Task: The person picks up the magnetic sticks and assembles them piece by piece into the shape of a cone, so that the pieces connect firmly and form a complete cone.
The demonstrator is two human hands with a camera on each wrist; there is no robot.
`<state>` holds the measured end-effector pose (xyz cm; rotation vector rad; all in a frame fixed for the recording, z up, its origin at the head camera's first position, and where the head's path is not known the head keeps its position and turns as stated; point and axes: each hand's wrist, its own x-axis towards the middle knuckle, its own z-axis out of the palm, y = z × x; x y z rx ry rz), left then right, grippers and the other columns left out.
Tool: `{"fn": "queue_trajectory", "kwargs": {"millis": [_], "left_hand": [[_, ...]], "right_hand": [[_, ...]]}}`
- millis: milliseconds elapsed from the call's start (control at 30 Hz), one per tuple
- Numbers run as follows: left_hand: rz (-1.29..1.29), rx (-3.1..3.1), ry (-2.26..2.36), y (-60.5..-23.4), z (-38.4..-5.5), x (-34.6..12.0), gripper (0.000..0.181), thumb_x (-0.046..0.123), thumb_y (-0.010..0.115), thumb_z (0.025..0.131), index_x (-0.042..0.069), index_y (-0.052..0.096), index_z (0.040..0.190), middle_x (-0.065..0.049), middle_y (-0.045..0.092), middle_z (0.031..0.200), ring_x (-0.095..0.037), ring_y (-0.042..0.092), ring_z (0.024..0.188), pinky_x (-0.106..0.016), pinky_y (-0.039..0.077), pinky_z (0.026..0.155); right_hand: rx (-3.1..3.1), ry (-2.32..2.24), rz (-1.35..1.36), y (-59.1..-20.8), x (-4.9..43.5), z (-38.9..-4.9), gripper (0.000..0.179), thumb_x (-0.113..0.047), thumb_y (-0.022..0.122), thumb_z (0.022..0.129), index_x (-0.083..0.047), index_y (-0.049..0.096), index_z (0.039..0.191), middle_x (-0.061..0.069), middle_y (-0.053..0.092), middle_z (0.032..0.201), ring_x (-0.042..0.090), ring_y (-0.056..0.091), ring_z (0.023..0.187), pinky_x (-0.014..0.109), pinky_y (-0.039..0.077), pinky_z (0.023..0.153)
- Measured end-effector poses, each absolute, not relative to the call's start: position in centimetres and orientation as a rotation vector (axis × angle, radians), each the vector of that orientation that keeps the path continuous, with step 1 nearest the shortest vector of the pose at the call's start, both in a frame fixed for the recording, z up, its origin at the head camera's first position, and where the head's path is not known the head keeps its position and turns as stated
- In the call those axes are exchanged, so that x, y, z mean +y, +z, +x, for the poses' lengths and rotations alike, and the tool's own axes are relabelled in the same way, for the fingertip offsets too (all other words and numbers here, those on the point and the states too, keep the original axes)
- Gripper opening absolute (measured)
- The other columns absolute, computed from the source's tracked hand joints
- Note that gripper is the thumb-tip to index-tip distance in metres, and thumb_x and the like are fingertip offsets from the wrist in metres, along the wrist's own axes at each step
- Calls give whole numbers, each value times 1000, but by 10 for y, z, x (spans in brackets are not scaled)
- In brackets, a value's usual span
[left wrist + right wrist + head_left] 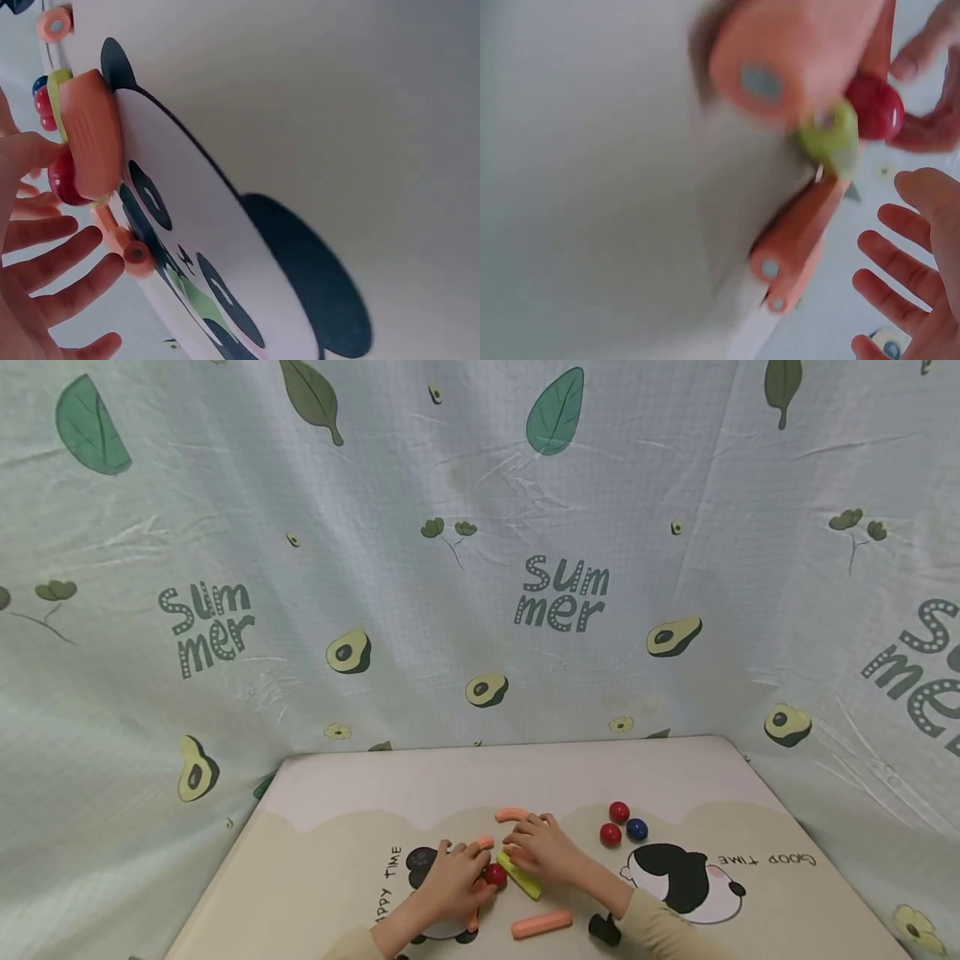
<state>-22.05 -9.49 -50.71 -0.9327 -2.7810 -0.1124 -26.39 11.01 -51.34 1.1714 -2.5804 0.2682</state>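
My left hand [453, 881] is over the left of the mat, its thumb touching a red ball [496, 876]. In the left wrist view its other fingers [67, 247] are spread and fairly straight beside that ball. My right hand [551, 852] hovers at the upper end of a yellow-green rod [521, 877] that slants beside the ball. The right wrist view shows the right fingers [900, 255] apart, with nothing between them. Orange rods with grey spots in their ends lie around: a curved one [512, 815], a short one [485, 842] and one [472, 920] partly under the left hand.
Another orange rod [542, 924] lies nearer to me. Right of the hands are two red balls [611, 836] and a blue ball [637, 829]. The mat [330, 843] carries printed cartoon animals, and a patterned cloth [420, 610] hangs behind it.
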Motion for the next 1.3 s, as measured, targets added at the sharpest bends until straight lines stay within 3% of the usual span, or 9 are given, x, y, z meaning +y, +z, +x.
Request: {"fn": "queue_trajectory", "kwargs": {"millis": [67, 167, 633, 1167, 1300], "left_hand": [[-961, -2761, -102, -507, -220, -93, 32, 42, 57, 81, 17, 58, 102, 3, 59, 98, -15, 53, 81, -48, 38, 78], [-998, -2716, -66, -508, -219, -90, 30, 40, 58, 81, 19, 58, 103, 4, 59, 96, -14, 52, 81, -46, 39, 76], [-1030, -2627, -36, -511, -219, -91, 23, 39, 64, 76, 21, 55, 88, 11, 55, 77, -10, 43, 74, -41, 35, 75], [-1088, -2723, -74, -506, -218, -97, 26, 34, 58, 82, 25, 59, 106, 7, 56, 82, -11, 43, 77, -42, 36, 74], [-1090, -2759, -79, -504, -219, -98, 27, 32, 59, 81, 25, 59, 108, 7, 56, 84, -11, 43, 78, -43, 37, 75]], "right_hand": [[-2626, 261, 1119, -510, 114, -267, 22, -31, 57, 85, -19, 63, 102, -6, 61, 99, 13, 48, 93, 40, 37, 80], [-2703, 258, 1056, -507, 117, -273, 24, -28, 57, 85, -17, 62, 105, -2, 60, 103, 16, 48, 96, 42, 36, 82], [-2662, 180, 922, -513, 121, -301, 22, -26, 56, 87, -17, 62, 105, 0, 61, 101, 19, 51, 97, 40, 38, 79], [-2746, 45, 911, -521, 117, -313, 37, -21, 55, 87, -20, 52, 123, 1, 59, 108, 20, 50, 99, 44, 39, 80], [-2737, 60, 930, -521, 116, -314, 33, -22, 55, 87, -22, 55, 119, 1, 60, 104, 20, 51, 96, 44, 38, 79]]}}
